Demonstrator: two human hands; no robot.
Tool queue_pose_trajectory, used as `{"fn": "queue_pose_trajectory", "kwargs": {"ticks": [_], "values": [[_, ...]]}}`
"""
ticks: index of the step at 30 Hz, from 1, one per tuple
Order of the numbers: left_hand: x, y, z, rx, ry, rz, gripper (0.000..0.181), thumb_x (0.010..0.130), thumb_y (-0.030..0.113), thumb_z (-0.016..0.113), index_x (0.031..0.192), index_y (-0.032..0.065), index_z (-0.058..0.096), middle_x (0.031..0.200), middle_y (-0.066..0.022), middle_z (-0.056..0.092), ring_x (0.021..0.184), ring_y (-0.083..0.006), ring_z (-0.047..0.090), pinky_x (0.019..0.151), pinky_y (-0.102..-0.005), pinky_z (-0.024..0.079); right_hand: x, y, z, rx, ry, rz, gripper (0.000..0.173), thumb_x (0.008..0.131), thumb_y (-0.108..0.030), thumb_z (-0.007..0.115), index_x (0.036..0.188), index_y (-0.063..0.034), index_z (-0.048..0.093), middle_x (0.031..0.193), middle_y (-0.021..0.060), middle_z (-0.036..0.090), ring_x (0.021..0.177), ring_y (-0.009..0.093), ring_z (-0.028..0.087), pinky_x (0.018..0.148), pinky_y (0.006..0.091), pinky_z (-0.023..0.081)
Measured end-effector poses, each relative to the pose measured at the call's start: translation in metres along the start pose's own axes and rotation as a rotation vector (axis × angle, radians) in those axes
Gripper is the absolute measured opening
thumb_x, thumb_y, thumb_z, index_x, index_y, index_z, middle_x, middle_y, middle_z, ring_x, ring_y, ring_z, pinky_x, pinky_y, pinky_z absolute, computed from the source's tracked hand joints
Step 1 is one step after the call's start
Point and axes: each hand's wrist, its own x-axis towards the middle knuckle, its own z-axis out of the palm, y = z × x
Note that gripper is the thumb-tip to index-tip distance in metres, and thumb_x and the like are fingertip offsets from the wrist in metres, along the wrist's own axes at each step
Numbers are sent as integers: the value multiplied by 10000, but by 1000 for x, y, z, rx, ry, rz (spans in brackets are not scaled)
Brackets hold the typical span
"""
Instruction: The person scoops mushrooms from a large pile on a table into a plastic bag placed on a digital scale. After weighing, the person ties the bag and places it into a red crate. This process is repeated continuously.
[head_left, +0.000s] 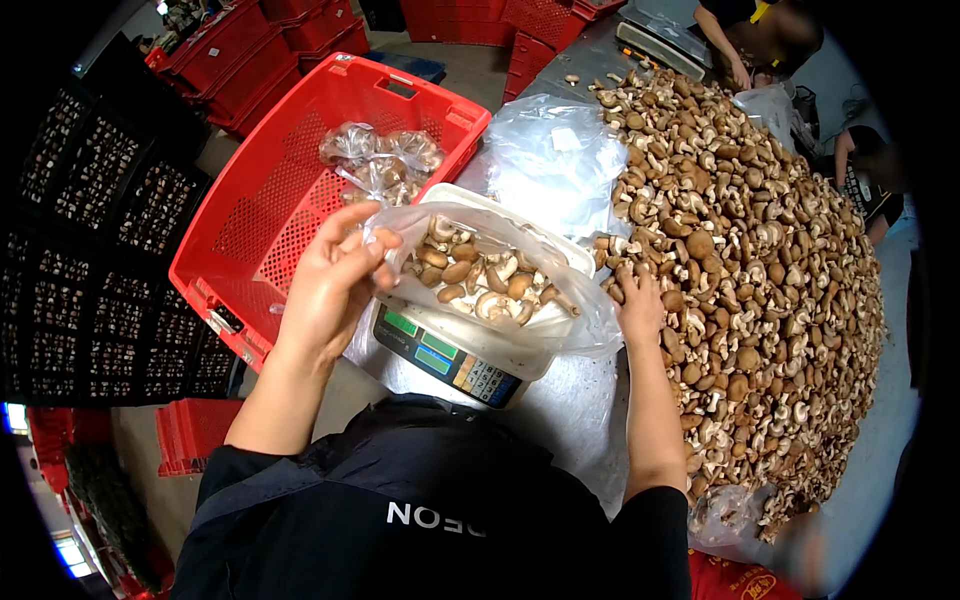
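Note:
My left hand (341, 274) pinches the rim of a clear plastic bag (581, 311), which gapes open on the pan of a digital scale (442, 352). Loose shiitake mushrooms (487, 277) lie inside the bag. At the near-left edge of a large shiitake heap (750, 247), my right hand (641, 304) reaches down among the mushrooms, beside the bag's right end. Its fingertips are partly hidden there, so I cannot tell whether they grip any. The scale's keypad and lit displays face me.
A red plastic crate (247, 217) left of the scale holds several tied bags of mushrooms (386, 157). Flat clear bags (551, 161) are stacked behind the scale on the metal table (577, 405). Other people work around the heap, one with a hand (741, 75) at its far edge. Black crates (97, 247) stand at far left.

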Motion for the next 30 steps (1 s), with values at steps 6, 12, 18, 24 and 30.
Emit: {"fn": "queue_pose_trajectory", "kwargs": {"ticks": [6, 12, 18, 24, 30], "values": [[-24, 4, -12, 356, -73, 66, 700, 784, -94, 447, 1408, 97, 192, 1386, -147, 326, 738, -76, 499, 551, -190, 406, 6, -19, -92, 636, 268, 578, 355, 710, -112, 681, 1041, -18, 594, 980, 103, 582, 869, 193, 570, 760, 311, 485], [-4, 2, -9, 327, -165, 147, 665, 797, -85, 409, 1406, 83, 201, 1378, -94, 335, 710, -54, 469, 593, -188, 417, 29, -164, -213, 846, -171, -396, 462, 630, -122, 694, 1068, -33, 579, 846, 81, 585, 727, 212, 597, 633, 308, 494], [6, 10, -9, 289, -231, 130, 595, 820, -68, 426, 1380, 60, 271, 1298, -54, 421, 682, -46, 445, 627, -187, 407, 68, -226, -131, 374, -283, -162, 595, 652, -305, 752, 1138, -36, 540, 1011, 170, 600, 894, 328, 601, 766, 376, 492], [15, -11, -50, 325, -234, 146, 499, 821, -4, 528, 1296, 7, 376, 1182, -70, 504, 1003, -103, 461, 878, -236, 382, 34, -170, -167, 1160, -100, 299, 426, 860, -383, 553, 1052, -3, 556, 806, 111, 620, 644, 169, 618, 533, 276, 501], [13, 13, -76, 235, 119, 331, 281, 852, 31, 533, 1127, -14, 496, 1035, -84, 570, 936, -124, 517, 851, -245, 419, -69, -43, -161, 2465, 364, 857, 356, 921, -347, 440, 910, -7, 547, 812, 120, 593, 748, 189, 578, 627, 326, 519]]}}
